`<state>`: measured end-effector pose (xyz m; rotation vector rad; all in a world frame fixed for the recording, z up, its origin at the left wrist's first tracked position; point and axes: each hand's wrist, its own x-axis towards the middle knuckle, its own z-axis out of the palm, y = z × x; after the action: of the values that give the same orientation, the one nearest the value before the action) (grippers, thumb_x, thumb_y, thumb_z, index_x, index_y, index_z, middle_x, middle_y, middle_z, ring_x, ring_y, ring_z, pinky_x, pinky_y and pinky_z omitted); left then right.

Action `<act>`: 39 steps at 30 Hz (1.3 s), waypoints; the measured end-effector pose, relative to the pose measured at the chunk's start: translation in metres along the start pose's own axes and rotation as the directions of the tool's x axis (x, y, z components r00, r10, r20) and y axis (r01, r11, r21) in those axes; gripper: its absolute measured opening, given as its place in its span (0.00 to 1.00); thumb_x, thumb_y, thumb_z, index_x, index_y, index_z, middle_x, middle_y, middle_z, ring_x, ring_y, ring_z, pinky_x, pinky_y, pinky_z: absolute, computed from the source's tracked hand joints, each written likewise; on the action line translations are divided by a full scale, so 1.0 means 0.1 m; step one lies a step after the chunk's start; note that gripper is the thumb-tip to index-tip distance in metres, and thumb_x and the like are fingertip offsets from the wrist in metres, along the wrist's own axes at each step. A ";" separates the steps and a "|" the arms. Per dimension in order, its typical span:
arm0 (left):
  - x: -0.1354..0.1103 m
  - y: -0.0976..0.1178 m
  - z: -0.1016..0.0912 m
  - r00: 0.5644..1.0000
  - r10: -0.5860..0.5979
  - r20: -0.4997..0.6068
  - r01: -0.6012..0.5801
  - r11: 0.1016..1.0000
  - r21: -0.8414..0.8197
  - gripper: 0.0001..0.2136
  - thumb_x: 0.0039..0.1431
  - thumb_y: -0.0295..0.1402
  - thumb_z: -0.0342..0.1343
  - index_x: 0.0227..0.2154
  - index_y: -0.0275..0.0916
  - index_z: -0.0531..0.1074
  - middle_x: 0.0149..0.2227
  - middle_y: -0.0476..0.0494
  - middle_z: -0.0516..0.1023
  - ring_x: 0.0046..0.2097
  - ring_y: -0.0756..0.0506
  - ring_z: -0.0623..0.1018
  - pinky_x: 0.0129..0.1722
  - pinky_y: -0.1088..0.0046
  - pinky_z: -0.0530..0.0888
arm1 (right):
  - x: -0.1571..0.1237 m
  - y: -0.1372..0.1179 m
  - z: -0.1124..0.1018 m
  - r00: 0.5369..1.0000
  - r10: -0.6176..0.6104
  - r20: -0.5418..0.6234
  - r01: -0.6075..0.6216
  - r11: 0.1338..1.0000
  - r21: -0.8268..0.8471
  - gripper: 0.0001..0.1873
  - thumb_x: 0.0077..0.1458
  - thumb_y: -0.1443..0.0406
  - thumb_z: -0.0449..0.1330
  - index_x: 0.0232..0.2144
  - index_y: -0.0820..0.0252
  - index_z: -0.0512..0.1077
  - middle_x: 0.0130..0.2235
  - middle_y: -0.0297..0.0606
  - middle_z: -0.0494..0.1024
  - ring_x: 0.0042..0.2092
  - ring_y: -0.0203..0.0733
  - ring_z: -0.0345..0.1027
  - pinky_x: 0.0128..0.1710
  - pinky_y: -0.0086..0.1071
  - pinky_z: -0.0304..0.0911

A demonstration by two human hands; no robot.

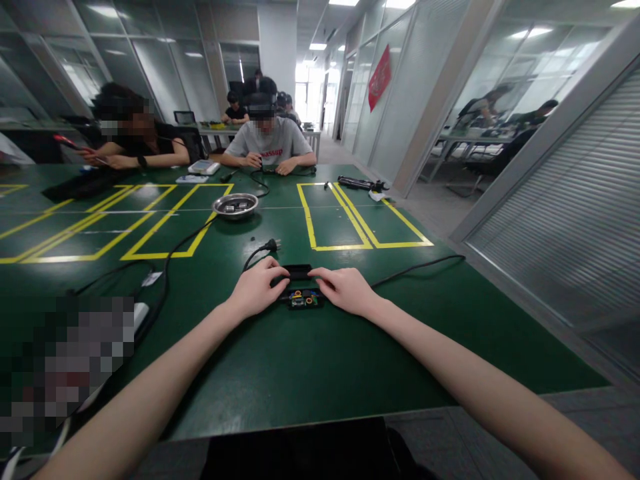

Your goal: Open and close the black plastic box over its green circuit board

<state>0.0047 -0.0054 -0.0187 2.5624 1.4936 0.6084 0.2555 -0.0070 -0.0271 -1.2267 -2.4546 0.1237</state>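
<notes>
Both bare hands meet over the green desk (280,373), in from the middle of its near edge. The left hand (260,288) is partly closed, fingers bent, with its fingertips at the left end of a narrow black cover (299,271). The right hand (345,291) mirrors it at the cover's right end, index finger stretched along and thumb bent below; the rest of its fingers curl out of sight. Between them the two hands grasp the cover by its ends, its hollow side partly showing.

Just on the near-edge side of the cover is an open black housing (305,307) with a circuit board (304,299) in it, bearing small yellow ring-shaped parts. Both thumbs come close to this housing; whether they touch it, I cannot tell.

A black power plug (271,245) lies just beyond the left hand, toward the far edge, its cord running back behind that hand. A dark cable (420,268) stretches from beside the right wrist toward the desk's right edge. Farther toward the far edge, left of the plug, a steel bowl (235,207) holds small metallic pieces. A co-worker in a grey T-shirt (270,140) sits at the far edge, both hands on the desktop.
</notes>
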 end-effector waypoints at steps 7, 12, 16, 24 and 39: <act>0.01 -0.01 0.00 0.999 0.050 -0.012 -0.051 0.988 -0.143 0.07 0.63 0.34 0.57 0.33 0.41 0.79 0.52 0.43 0.78 0.52 0.40 0.78 0.55 0.59 0.75 | 0.02 0.14 0.12 0.989 -0.022 -0.149 0.052 0.979 0.198 0.19 0.64 0.64 0.59 0.56 0.57 0.74 0.48 0.46 0.78 0.50 0.50 0.71 0.52 0.45 0.67; 0.02 0.00 0.00 0.998 0.045 -0.037 -0.057 0.893 -0.447 0.02 0.57 0.31 0.60 0.32 0.38 0.77 0.50 0.41 0.76 0.44 0.45 0.79 0.45 0.65 0.79 | 0.01 0.16 0.12 0.990 0.068 -0.124 0.004 0.863 0.506 0.25 0.60 0.66 0.62 0.60 0.55 0.71 0.44 0.40 0.77 0.43 0.44 0.72 0.48 0.43 0.70; 0.02 -0.02 0.00 0.998 -0.062 -0.008 0.041 0.739 -0.673 0.26 0.52 0.29 0.65 0.55 0.41 0.70 0.50 0.41 0.75 0.43 0.46 0.79 0.41 0.67 0.79 | 0.00 0.11 0.09 0.989 0.142 -0.033 -0.068 0.653 0.754 0.29 0.57 0.66 0.63 0.61 0.55 0.69 0.44 0.37 0.73 0.35 0.34 0.72 0.38 0.34 0.73; 0.04 -0.03 -0.04 0.978 0.016 0.210 0.160 0.592 -0.790 0.22 0.54 0.32 0.64 0.52 0.35 0.73 0.40 0.43 0.81 0.40 0.45 0.81 0.46 0.64 0.78 | -0.01 0.02 0.03 0.987 0.153 -0.048 -0.062 0.638 0.768 0.16 0.55 0.66 0.62 0.47 0.59 0.78 0.44 0.40 0.78 0.36 0.37 0.73 0.39 0.34 0.72; 0.05 -0.08 -0.09 0.957 0.050 0.284 0.199 0.597 -0.777 0.16 0.50 0.28 0.62 0.43 0.32 0.78 0.38 0.43 0.83 0.39 0.46 0.81 0.45 0.69 0.77 | -0.04 0.01 -0.02 0.996 -0.003 -0.087 0.058 0.772 0.633 0.16 0.54 0.71 0.58 0.44 0.60 0.79 0.41 0.39 0.82 0.38 0.39 0.72 0.37 0.33 0.67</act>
<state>-0.0028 0.0016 -0.0113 1.7555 0.8991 0.6681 0.2591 -0.0095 -0.0262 -0.8561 -2.0749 0.8116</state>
